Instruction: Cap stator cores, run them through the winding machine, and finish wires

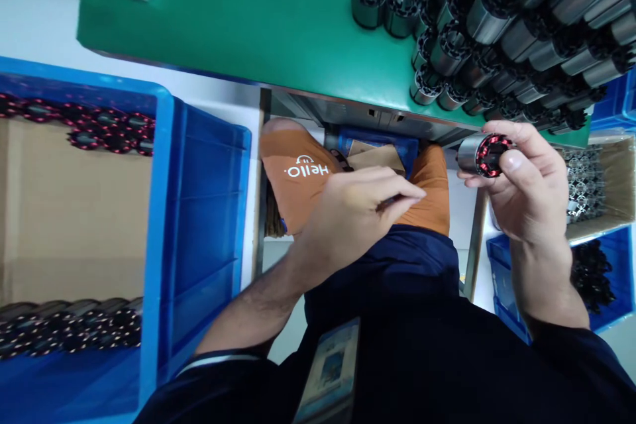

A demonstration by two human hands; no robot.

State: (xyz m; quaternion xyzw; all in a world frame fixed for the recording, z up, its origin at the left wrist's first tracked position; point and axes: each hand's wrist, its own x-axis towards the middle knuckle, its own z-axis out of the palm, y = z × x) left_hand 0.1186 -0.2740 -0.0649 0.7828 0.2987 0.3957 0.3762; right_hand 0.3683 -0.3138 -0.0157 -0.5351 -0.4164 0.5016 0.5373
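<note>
The metal cylinder is short and silvery, with a smooth, shiny side. Its open end, turned toward the palm, shows a black toothed rim with loops of red wire around a dark hollow. It is held in the air in the right hand, just beyond the near edge of the green worktop and lying roughly on its side.

The right hand is partly curled, palm up, closed on the cylinder with the thumb at the wired end and fingers behind and below it. The left hand hangs over the lap, well apart from the cylinder, with its thumb and forefinger pinched together and the other fingers bent in. There is a dark patch between the fingers, perhaps only shadow; whether they grip anything small cannot be told.

Beyond the right hand, many similar cylinders stand packed together on the worktop. To the left of the left hand, a blue crate holds wired parts on either side of bare brown cardboard. Just right of the right hand is a lined box of metal pieces, and nearer the body a blue bin of black pieces.

"Hello." and a small smile drawing are printed in white, upside down, on the orange shorts beyond the left hand. The print on the badge, nearer the body, is too blurred to read.
</note>
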